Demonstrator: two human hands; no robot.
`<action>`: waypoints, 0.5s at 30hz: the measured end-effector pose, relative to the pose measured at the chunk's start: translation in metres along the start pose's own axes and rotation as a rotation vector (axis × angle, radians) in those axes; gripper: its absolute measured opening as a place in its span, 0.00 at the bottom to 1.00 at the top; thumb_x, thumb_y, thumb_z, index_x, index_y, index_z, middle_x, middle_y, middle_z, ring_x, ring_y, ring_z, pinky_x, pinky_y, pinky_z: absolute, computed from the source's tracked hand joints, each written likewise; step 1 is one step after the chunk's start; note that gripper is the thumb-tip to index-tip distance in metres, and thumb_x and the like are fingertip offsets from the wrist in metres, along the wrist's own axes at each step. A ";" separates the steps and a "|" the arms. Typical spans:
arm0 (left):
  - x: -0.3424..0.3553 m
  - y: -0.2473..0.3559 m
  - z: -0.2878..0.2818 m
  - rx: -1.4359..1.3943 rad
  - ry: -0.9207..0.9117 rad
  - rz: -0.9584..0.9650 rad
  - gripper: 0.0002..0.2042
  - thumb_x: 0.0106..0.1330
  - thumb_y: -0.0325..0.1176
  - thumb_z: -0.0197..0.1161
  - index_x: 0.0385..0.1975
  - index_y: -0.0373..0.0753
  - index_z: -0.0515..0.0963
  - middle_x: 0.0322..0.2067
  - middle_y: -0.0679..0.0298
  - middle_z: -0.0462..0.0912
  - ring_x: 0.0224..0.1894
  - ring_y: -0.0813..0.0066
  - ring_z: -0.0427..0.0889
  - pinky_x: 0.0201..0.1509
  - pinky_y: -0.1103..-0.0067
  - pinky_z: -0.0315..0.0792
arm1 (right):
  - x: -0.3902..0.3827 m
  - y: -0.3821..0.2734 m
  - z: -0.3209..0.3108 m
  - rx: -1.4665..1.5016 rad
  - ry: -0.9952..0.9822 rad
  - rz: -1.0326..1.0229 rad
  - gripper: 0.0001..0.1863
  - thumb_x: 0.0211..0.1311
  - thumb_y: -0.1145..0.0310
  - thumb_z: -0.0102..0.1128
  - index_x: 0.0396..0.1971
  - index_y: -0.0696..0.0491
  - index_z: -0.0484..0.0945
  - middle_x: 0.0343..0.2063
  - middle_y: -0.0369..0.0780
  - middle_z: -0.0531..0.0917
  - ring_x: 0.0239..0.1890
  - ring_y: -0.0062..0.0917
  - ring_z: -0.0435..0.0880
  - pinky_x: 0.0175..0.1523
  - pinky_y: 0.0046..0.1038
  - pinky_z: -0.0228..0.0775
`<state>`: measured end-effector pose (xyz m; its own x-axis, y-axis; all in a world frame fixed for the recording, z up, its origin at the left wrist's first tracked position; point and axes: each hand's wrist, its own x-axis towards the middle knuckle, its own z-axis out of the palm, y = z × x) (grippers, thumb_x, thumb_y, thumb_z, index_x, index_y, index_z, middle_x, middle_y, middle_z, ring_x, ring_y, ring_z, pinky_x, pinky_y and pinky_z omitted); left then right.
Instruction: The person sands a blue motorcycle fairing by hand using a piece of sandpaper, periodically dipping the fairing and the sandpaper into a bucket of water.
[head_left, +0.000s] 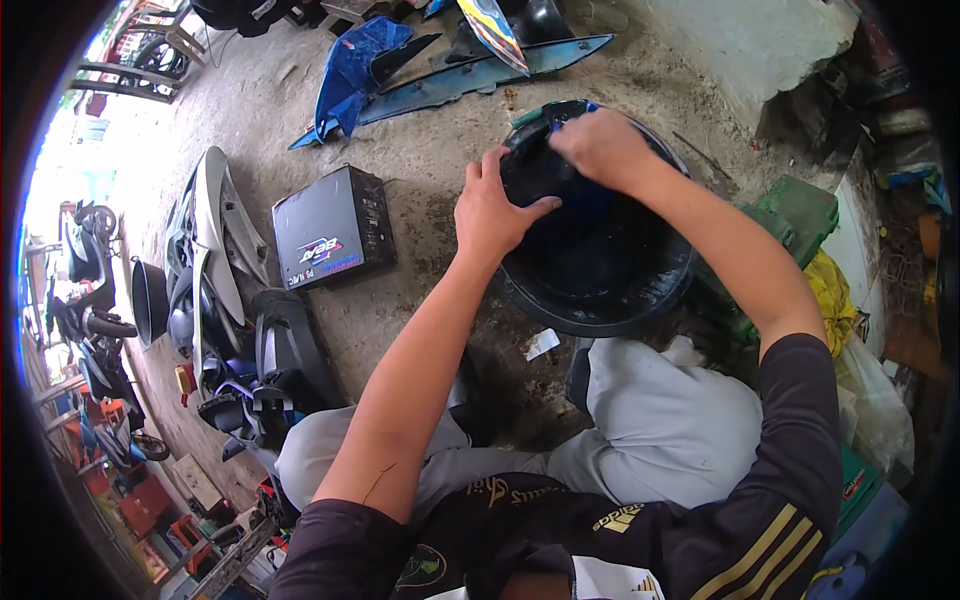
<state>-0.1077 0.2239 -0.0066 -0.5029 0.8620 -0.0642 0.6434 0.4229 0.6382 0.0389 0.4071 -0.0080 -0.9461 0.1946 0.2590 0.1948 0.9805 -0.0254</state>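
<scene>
The round black plastic basin sits on the concrete floor just in front of the person's knees. The left hand clamps its near-left rim, while the right hand is closed on a blue cloth at the far rim. This looks like wiping in progress; the next stroke needs the rim held steady.

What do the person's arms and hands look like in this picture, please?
Both forearms are bare, and the left hand and right hand wear no gloves, rings or watch. The sleeves are dark and pushed up above the elbows; the right sleeve carries yellow stripes. A thin dark line marks the left forearm.
</scene>
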 end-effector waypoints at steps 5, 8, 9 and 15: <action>-0.001 -0.004 -0.001 -0.018 -0.002 -0.004 0.49 0.46 0.56 0.87 0.69 0.46 0.69 0.58 0.51 0.78 0.57 0.45 0.85 0.58 0.57 0.81 | 0.006 0.002 -0.004 0.006 0.021 -0.031 0.05 0.63 0.66 0.60 0.30 0.48 0.83 0.24 0.39 0.85 0.29 0.37 0.88 0.35 0.42 0.79; 0.000 0.000 -0.001 -0.001 0.027 0.023 0.49 0.46 0.56 0.87 0.68 0.46 0.69 0.58 0.51 0.78 0.56 0.45 0.85 0.58 0.57 0.81 | 0.002 -0.003 0.003 0.002 0.015 -0.037 0.05 0.63 0.66 0.60 0.29 0.48 0.82 0.24 0.39 0.85 0.30 0.37 0.88 0.35 0.41 0.79; -0.001 0.001 -0.004 -0.014 0.000 -0.002 0.49 0.47 0.55 0.87 0.68 0.46 0.69 0.59 0.50 0.78 0.58 0.45 0.84 0.60 0.57 0.80 | 0.001 -0.011 0.005 0.005 -0.032 -0.066 0.05 0.63 0.66 0.60 0.30 0.48 0.83 0.24 0.39 0.85 0.30 0.37 0.88 0.35 0.41 0.79; -0.002 0.002 -0.001 -0.028 -0.013 -0.007 0.49 0.47 0.54 0.87 0.68 0.45 0.68 0.59 0.49 0.78 0.60 0.44 0.83 0.62 0.56 0.79 | 0.000 0.006 -0.002 0.001 0.010 0.019 0.04 0.61 0.68 0.61 0.27 0.47 0.83 0.25 0.43 0.87 0.32 0.41 0.90 0.38 0.43 0.81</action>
<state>-0.1061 0.2229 -0.0045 -0.4997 0.8627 -0.0782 0.6237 0.4210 0.6586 0.0411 0.4134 -0.0060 -0.9395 0.2132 0.2683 0.2125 0.9766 -0.0319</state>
